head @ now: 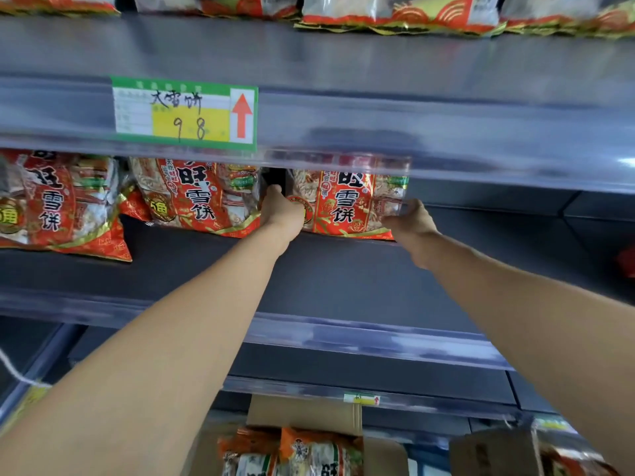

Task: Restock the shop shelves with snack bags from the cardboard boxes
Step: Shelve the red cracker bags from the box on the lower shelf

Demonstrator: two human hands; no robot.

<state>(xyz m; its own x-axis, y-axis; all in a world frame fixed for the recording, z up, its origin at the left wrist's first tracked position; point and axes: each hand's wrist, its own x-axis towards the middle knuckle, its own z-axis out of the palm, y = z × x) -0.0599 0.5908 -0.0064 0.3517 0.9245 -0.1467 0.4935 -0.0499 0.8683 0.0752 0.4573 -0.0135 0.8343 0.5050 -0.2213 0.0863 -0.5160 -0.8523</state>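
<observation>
Noted at the back of the middle shelf (pixel 343 280), right of centre: one red snack bag (pixel 350 204), upright, bottom edge on the shelf board, top hidden behind the price rail (pixel 446 132) of the shelf above. Gripped on both sides.

Left hand (pixel 281 214) at the bag's lower left edge, fingers curled round that edge, tips out of sight in the dark gap beside it. Right hand (pixel 409 218) at the bag's right edge, fingers narrow, pinching the clear side seam. Both forearms bare, reaching in over the shelf's front edge.

Just left of the held bag, beyond the dark gap: a second bag (pixel 199 197) of the same print, leaning back. Further left, toward the shelf's left end: a third bag (pixel 58 207), tilted, lower corner nearer the front edge.

On the price rail: a green-framed price label (pixel 184 113) with a yellow field, handwritten "98" and a red up-arrow. On the top shelf: a row of similar bags (pixel 395 15), only lower edges in view.

Below the lower shelves: an open cardboard box (pixel 305 413) with boxed bags (pixel 309 451) inside. At lower right: a second cardboard box (pixel 494 451), partly cut off by the right forearm.
</observation>
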